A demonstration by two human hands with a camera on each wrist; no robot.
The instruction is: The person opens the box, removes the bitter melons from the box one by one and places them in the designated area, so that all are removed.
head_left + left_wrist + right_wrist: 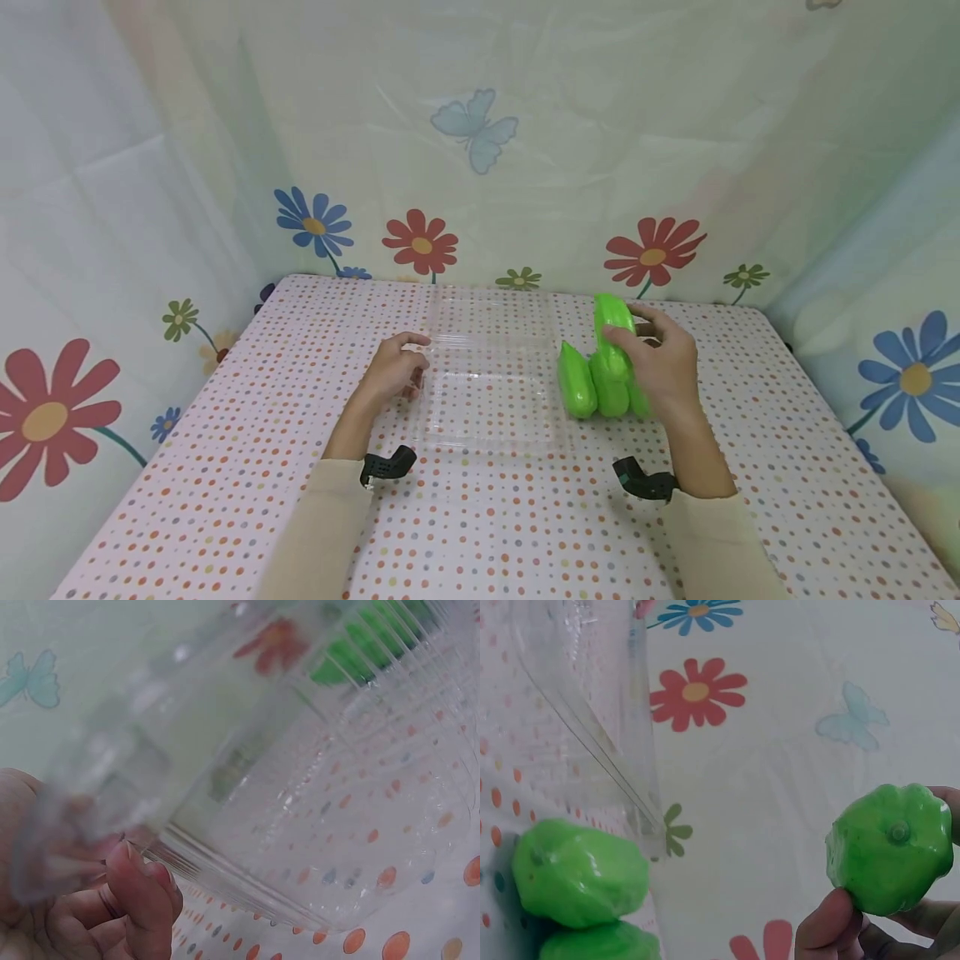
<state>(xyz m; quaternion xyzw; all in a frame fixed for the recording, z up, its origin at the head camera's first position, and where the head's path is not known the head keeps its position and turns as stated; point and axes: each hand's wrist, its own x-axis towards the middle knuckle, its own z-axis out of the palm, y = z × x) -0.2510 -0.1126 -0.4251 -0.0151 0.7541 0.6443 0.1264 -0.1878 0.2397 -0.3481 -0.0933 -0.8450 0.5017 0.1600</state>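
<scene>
A clear plastic clamshell container (487, 375) lies open on the dotted tablecloth. My left hand (405, 365) pinches its left rim; in the left wrist view the fingers (139, 896) curl under the clear container's edge (337, 825). My right hand (647, 343) grips a shiny green gourd-shaped piece (611, 321), lifted and tilted just right of the container. In the right wrist view this held green piece (889, 847) sits between thumb and fingers (829, 926). Two more green pieces (577, 385) (609, 393) lie on the cloth beside the container, below the held one.
The table (225, 433) is covered in a polka-dot cloth and closed in by flower-print sheets at the back and both sides. The lying green pieces (577, 874) rest close against the container's right wall (641, 787). Black wrist mounts (386, 467) sit on both forearms.
</scene>
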